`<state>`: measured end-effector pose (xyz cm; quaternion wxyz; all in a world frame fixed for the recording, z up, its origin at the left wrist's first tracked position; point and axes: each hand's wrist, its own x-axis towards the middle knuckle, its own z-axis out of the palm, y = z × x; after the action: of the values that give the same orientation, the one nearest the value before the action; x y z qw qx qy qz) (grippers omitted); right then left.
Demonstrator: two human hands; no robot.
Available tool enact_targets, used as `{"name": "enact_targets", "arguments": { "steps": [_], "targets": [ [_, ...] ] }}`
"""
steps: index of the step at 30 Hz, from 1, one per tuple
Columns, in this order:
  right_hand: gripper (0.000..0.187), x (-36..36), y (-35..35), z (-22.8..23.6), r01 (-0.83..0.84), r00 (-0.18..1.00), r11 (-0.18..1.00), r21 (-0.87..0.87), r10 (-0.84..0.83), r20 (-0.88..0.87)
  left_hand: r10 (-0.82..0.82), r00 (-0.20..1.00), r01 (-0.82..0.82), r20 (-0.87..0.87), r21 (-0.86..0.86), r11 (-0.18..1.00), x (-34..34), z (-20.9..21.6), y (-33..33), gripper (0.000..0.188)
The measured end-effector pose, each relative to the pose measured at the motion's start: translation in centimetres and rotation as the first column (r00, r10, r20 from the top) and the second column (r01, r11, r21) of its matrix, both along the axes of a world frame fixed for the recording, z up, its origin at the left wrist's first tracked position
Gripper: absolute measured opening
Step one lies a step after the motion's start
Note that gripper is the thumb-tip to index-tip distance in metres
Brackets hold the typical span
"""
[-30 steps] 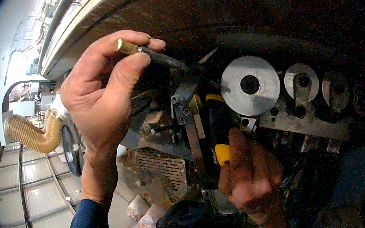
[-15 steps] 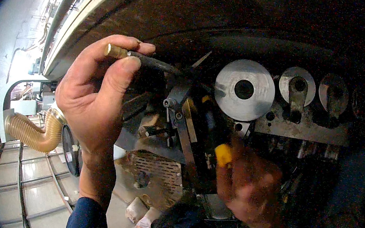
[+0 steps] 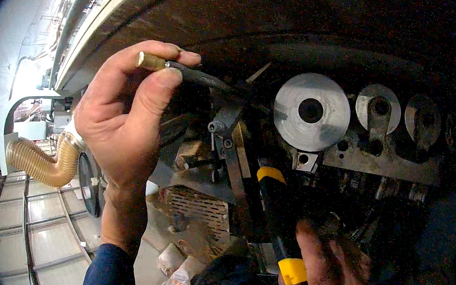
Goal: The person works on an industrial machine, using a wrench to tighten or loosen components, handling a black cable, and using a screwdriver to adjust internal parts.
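Observation:
My left hand is closed, pinching a dark rod with thumb and fingers. A brass-coloured cylindrical end sticks out of the grip to the left. The rod's other end runs into a dark metal bracket with bolts. Lower right, my right hand is closed around the near end of a black-and-yellow tool handle. That handle slants up and to the left; its far end fades into shadow near the bracket, so the kind of tool cannot be told.
Right of the bracket stand a large metal disc and smaller ones along a metal bar. A dark curved housing arches overhead. To the left are a ribbed beige hose and a black handwheel; below lies a slotted plate.
My right hand has moved down and slightly right with the tool handle, which now shows along most of its length. My left hand keeps its pinch on the rod, nearly unmoved.

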<state>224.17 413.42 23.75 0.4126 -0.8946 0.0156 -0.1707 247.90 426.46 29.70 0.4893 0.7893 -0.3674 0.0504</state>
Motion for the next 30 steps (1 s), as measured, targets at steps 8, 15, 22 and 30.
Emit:
{"name": "enact_targets", "arguments": {
  "steps": [8, 15, 22, 30],
  "targets": [
    [0.057, 1.8, 1.8, -1.5, 0.131, 0.991, 0.988, -0.086, -0.127, 0.047, 0.039, 0.998, -0.040, 0.040, 0.036, 0.999, 0.1, 0.3, 0.1, 0.018],
    [0.053, 4.4, 2.5, -4.2, 0.195, 0.981, 0.942, 0.273, -0.184, -0.066, -0.026, 0.998, 0.025, 0.060, 0.013, 1.000, 0.3, 0.3, -0.5, 0.018],
    [0.055, 3.5, 2.3, -2.3, 0.165, 0.986, 0.973, -0.162, -0.166, 0.007, -0.037, 0.999, 0.037, 0.023, -0.007, 0.999, 0.3, 0.1, -0.1, 0.018],
    [0.046, 5.1, 1.0, -2.8, 0.227, 0.967, 0.900, 0.371, -0.163, -0.196, -0.067, 0.998, 0.066, -0.021, -0.046, 0.997, 0.4, -0.1, 0.4, 0.017]
  ]
}}
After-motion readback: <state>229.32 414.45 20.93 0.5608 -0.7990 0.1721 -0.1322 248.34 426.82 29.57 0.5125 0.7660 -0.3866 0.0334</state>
